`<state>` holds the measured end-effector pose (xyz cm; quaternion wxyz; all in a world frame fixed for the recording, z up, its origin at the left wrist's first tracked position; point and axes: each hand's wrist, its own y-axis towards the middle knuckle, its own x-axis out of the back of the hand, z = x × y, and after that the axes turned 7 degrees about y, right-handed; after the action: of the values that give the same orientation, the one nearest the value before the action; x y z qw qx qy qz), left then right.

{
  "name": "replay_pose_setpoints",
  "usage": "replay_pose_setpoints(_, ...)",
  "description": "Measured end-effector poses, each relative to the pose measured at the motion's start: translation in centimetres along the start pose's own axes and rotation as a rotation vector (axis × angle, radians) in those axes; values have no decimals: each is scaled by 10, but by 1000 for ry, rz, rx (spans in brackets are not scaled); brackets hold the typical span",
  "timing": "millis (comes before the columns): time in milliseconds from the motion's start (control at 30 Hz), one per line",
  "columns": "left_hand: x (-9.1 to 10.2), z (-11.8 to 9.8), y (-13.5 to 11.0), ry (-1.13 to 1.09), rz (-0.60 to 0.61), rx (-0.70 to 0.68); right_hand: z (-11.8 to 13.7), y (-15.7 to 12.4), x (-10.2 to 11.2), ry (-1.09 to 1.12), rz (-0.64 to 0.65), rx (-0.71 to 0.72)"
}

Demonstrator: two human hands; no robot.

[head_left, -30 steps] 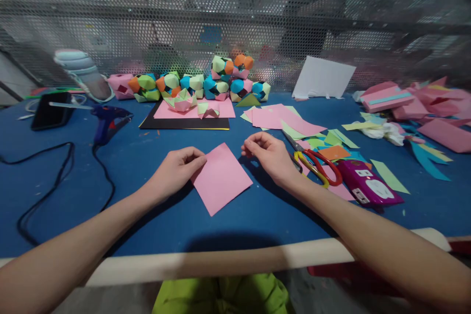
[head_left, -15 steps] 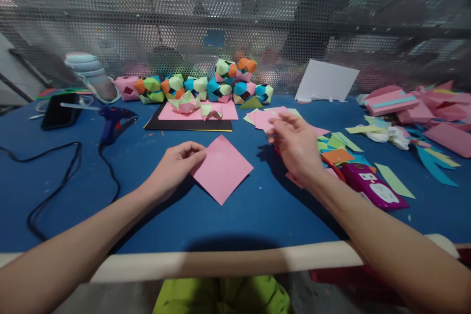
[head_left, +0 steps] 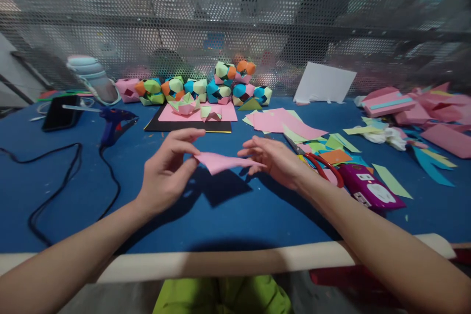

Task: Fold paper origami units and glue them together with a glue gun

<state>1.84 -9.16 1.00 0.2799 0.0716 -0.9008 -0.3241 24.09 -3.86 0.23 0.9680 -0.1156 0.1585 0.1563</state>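
A square sheet of pink paper (head_left: 221, 162) is raised off the blue table, slightly curved and seen nearly edge-on, its shadow below. My left hand (head_left: 167, 169) pinches its left corner between thumb and fingers. At the opposite corner is my right hand (head_left: 274, 159), its fingers loosely extended and apart; whether they touch the paper is hard to tell. Just past the right hand lie red-handled scissors (head_left: 318, 164), partly on paper scraps. Behind them spreads a pile of pink and pale green sheets (head_left: 283, 122).
Several folded paper balls (head_left: 219, 91) line the back by the perforated metal screen. Folded pieces rest on a pink and black sheet (head_left: 198, 117). On the left are a blue glue gun (head_left: 110, 122), its cord, a phone (head_left: 61, 113) and a bottle (head_left: 90, 78). A purple packet (head_left: 370, 186) lies right.
The pink sheet has been lifted from the table and tilted nearly edge-on. My right hand has moved left to its right corner, uncovering the scissors.
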Motion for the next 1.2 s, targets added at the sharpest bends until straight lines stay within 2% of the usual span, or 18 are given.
replay_pose_setpoints(67, 0, -1, -3, 51, 137, -178, -6, -1, -4, 59, 90, -146)
replay_pose_setpoints(100, -1, 0, -4, 66, 211, -252, -8, -1, -6, 87, 116, -162)
replay_pose_setpoints(167, -3, 2, -4, 95, 325, -330, -11, -1, -9, 107, 113, -98)
replay_pose_setpoints(200, -4, 4, -3, 113, 345, -319, -11, -1, -9, 91, 91, -48)
replay_pose_setpoints(267, -6, 7, -1, 119, 316, -206, -13, 0, -8, 25, 53, 21)
replay_pose_setpoints(333, -8, 11, 3, 40, 273, 1, -15, 1, -4, -73, 22, 72)
replay_pose_setpoints(400, -11, 17, 5, -48, 280, 225, -18, 3, -2, -180, 13, 127)
replay_pose_setpoints(467, -15, 23, 6, -67, 315, 365, -22, 4, -1, -293, 29, 180)
replay_pose_setpoints(500, -18, 27, 6, -55, 333, 392, -23, 3, -2, -354, 39, 205)
replay_pose_setpoints(633, -25, 36, 2, -26, 411, 354, -26, 1, -6, -599, 37, 311)
replay_pose_setpoints(700, -25, 36, 0, -3, 410, 337, -27, 1, -6, -652, 32, 338)
replay_pose_setpoints(833, -23, 34, 0, 6, 363, 324, -27, 5, -2, -595, 41, 323)
replay_pose_setpoints(1033, -19, 31, 3, 44, 366, 322, -25, 6, -1, -559, 73, 223)
replay_pose_setpoints(1200, -17, 30, 3, 93, 382, 306, -27, 6, 1, -609, 72, 274)
